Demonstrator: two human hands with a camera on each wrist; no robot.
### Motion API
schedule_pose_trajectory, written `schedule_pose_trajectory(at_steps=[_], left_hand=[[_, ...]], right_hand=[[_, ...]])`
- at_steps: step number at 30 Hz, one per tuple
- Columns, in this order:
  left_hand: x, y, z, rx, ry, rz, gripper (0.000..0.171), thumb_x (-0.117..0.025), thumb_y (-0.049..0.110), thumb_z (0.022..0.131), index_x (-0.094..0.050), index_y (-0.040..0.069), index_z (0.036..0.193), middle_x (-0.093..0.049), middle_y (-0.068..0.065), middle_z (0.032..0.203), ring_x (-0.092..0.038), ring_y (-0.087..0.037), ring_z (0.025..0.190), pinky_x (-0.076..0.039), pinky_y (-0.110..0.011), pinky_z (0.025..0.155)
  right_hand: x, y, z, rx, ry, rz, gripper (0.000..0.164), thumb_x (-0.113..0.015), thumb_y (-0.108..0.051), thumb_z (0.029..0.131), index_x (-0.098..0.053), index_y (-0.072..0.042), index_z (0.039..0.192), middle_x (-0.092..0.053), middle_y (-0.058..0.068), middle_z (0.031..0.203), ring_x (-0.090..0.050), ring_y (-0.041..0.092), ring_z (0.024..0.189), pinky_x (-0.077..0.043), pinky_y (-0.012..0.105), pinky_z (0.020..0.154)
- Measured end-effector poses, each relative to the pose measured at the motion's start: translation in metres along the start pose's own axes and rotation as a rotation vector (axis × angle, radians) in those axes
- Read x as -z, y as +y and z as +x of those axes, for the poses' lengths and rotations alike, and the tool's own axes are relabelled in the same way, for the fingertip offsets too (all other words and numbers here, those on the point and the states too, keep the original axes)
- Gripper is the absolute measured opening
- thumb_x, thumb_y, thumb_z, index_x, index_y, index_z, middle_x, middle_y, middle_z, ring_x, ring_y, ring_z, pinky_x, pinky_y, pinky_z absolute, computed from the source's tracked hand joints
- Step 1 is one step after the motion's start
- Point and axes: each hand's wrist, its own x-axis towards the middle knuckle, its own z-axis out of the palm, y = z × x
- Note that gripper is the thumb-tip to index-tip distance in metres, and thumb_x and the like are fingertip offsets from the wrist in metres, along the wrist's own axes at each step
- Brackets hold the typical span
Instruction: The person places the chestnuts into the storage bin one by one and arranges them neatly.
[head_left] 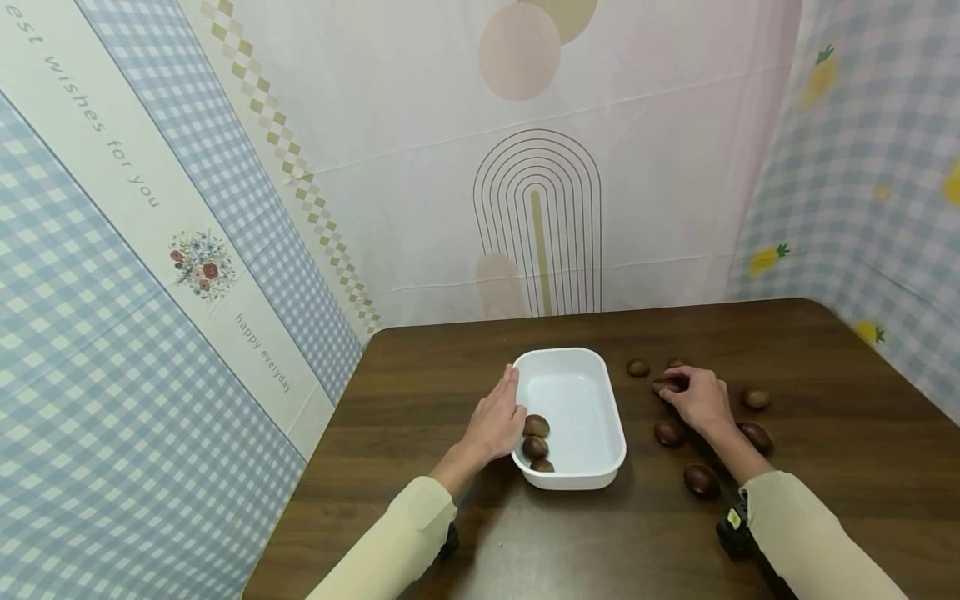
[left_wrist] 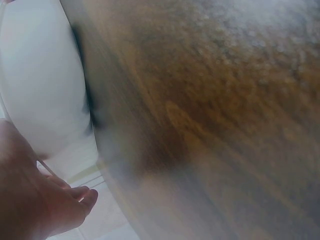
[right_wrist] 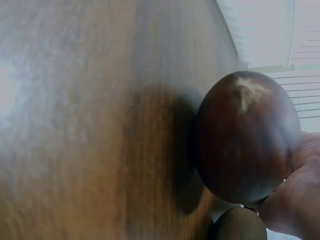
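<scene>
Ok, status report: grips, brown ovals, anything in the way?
Left grip touching white dish, left side. Right grip pinching one brown oval. Three ovals visible in dish. Others close around right grip.

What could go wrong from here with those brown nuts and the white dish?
The rounded brown nut held in the right hand might slip and roll off. Several loose nuts lie close around that hand, so a careless move could knock one away. The left hand rests against the white dish along its left side; a hard push there might slide the dish and jostle the three nuts inside.
</scene>
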Motion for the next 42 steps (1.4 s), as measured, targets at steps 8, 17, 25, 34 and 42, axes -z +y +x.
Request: schedule_pose_trajectory(at_steps=[8, 17, 25, 34, 42], left_hand=[[0.000, 0.000, 0.000, -0.004, 0.003, -0.004, 0.066, -0.041, 0.018, 0.108, -0.023, 0.000, 0.168, -0.017, -0.014, 0.176, -0.026, -0.030, 0.160, -0.032, -0.058, 0.122], [0.000, -0.001, 0.001, -0.005, -0.001, -0.004, 0.066, -0.040, 0.020, 0.109, -0.021, 0.001, 0.169, -0.015, -0.013, 0.176, -0.025, -0.029, 0.160, -0.031, -0.057, 0.123], [-0.002, -0.001, 0.001, -0.004, 0.005, -0.002, 0.066, -0.041, 0.018, 0.107, -0.023, 0.000, 0.168, -0.017, -0.014, 0.176, -0.026, -0.031, 0.159, -0.032, -0.057, 0.122], [-0.002, -0.001, 0.001, -0.004, 0.003, 0.006, 0.066, -0.040, 0.019, 0.108, -0.022, 0.000, 0.168, -0.016, -0.013, 0.176, -0.026, -0.029, 0.160, -0.032, -0.056, 0.123], [-0.001, 0.000, 0.002, -0.006, 0.002, 0.004, 0.065, -0.040, 0.019, 0.109, -0.022, 0.000, 0.168, -0.016, -0.014, 0.176, -0.026, -0.031, 0.159, -0.031, -0.055, 0.123]], right_hand=[[0.002, -0.001, 0.001, 0.001, 0.007, 0.007, 0.035, -0.077, -0.013, 0.094, -0.073, 0.006, 0.123, -0.066, 0.034, 0.131, -0.058, 0.056, 0.124, -0.044, 0.066, 0.103], [0.005, -0.005, 0.003, 0.004, 0.009, 0.013, 0.036, -0.077, -0.014, 0.094, -0.073, 0.006, 0.123, -0.068, 0.034, 0.126, -0.060, 0.055, 0.120, -0.046, 0.066, 0.099], [0.008, -0.009, 0.005, 0.007, 0.000, 0.028, 0.037, -0.077, -0.013, 0.095, -0.071, 0.007, 0.125, -0.070, 0.033, 0.123, -0.061, 0.054, 0.116, -0.043, 0.066, 0.101], [0.012, -0.020, 0.006, 0.048, 0.013, 0.046, 0.040, -0.077, -0.012, 0.095, -0.069, 0.009, 0.129, -0.069, 0.032, 0.124, -0.064, 0.052, 0.114, -0.043, 0.066, 0.102], [0.011, -0.037, 0.008, 0.056, 0.026, 0.076, 0.040, -0.076, -0.012, 0.097, -0.069, 0.009, 0.130, -0.071, 0.031, 0.122, -0.066, 0.048, 0.111, -0.047, 0.064, 0.100]])
